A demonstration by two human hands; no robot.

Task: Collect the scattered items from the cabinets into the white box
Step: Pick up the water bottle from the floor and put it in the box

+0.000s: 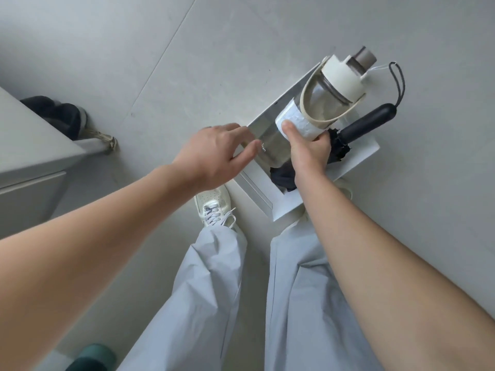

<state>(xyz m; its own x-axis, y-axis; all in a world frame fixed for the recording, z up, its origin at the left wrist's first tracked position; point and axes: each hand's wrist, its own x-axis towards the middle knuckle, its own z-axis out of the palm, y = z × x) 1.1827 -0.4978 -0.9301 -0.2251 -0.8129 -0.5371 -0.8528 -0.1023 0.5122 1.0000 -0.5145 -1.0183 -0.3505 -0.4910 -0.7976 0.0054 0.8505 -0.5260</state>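
Grip of the right hand [308, 151] wraps the clear water bottle [321, 95], thumb pressed on its white band, holding it tilted with the capped end pointing away, above the white box [254, 188]. The box sits on the grey floor [187, 62] and holds a folded black umbrella [367, 124], its handle overhanging the far rim. The left hand [214, 153], fingers loosely spread, reaches to the box's left wall beside the bottle's base; contact cannot be told.
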